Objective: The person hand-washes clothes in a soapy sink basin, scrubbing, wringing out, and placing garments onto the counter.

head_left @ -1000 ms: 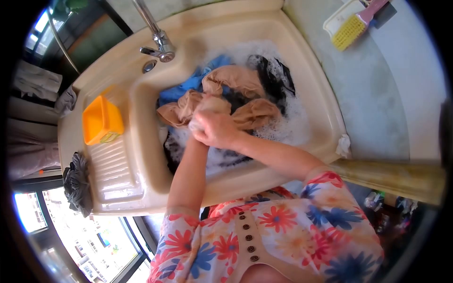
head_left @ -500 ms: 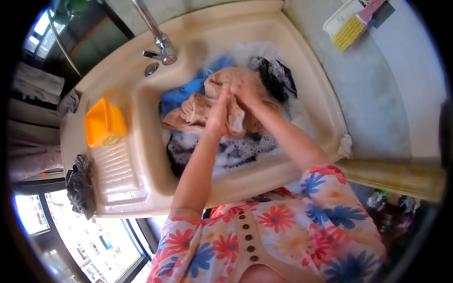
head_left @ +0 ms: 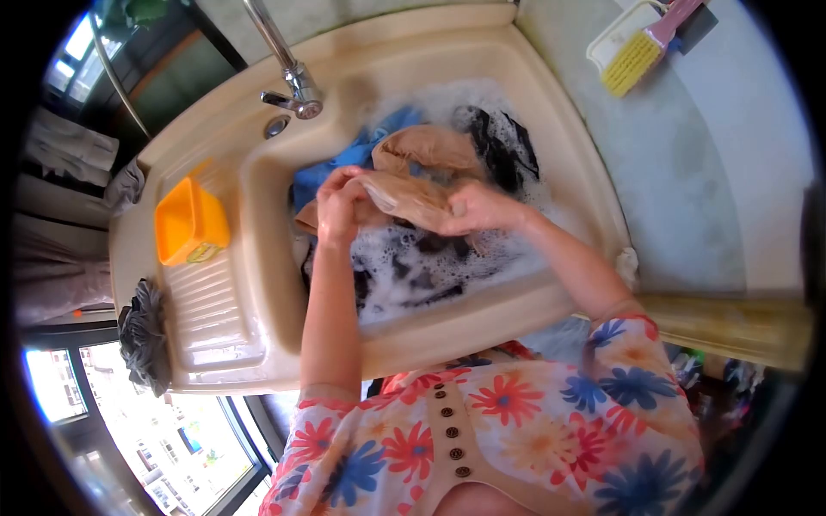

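A wet tan garment [head_left: 404, 196] is stretched between my two hands, above the soapy water in the sink [head_left: 572, 163]. My left hand [head_left: 339, 205] is closed on its left end. At the other end my right hand [head_left: 482, 209] grips the fabric in a pinch. More of the tan cloth forms a loop behind, resting on the wash. Blue cloth [head_left: 354, 153] lies to the left behind my left hand, and a black garment [head_left: 502, 144] lies beyond my right hand. Dark cloth under foam shows below the garment.
A chrome faucet [head_left: 297, 90] rises at the sink's back. On the ribbed drainboard [head_left: 209, 314] stands an orange container [head_left: 191, 224]; dark grey cloth [head_left: 144, 337] hangs over the left edge. A yellow-bristled brush [head_left: 635, 62] lies on the right ledge.
My hands have moved apart from being together on the bunched tan garment, left hand to the left, right hand slightly lower. Part of the cloth is now pulled out between them.
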`<move>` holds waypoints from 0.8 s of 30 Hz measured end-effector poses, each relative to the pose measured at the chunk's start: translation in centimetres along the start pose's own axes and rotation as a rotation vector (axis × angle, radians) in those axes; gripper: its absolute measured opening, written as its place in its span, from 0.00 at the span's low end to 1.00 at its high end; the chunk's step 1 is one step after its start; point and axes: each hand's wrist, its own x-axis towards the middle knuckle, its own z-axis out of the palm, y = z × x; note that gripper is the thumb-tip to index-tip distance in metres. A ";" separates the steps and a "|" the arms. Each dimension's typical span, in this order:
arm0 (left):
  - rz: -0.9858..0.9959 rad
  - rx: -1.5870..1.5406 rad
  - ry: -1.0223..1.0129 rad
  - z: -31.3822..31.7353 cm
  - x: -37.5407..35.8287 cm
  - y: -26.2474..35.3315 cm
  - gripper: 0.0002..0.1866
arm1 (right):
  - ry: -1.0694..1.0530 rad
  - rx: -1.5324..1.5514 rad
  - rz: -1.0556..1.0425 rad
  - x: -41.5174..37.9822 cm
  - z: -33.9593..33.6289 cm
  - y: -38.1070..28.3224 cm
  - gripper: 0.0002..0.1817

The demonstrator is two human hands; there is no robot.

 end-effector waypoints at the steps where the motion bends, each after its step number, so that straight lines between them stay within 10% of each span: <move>1: -0.040 -0.102 0.005 0.6 -0.3 0.1 0.18 | 0.071 0.223 -0.079 -0.1 -0.1 0.2 0.12; 4: -0.209 -0.217 -0.008 -0.1 0.4 -2.5 0.17 | 0.388 0.728 -0.212 3.2 -2.4 1.6 0.04; 7: -0.313 -0.370 0.007 0.1 1.1 -4.1 0.12 | 0.229 0.973 0.149 7.4 -3.1 2.0 0.12; 9: -0.374 -0.590 -0.044 -2.5 2.6 -5.7 0.11 | 0.425 0.360 -0.271 7.3 2.0 -4.0 0.13; 14: -0.455 -0.486 0.156 2.4 0.2 -6.6 0.16 | 0.613 -0.166 -0.179 9.3 8.5 -3.8 0.06; 22: -0.538 -0.602 0.059 1.8 0.0 -7.2 0.16 | 0.863 -0.313 -0.541 5.6 10.9 -9.1 0.08; 24: -0.556 -0.617 0.029 1.5 -0.6 -7.5 0.16 | 0.707 -0.124 -0.103 8.0 8.2 -5.6 0.08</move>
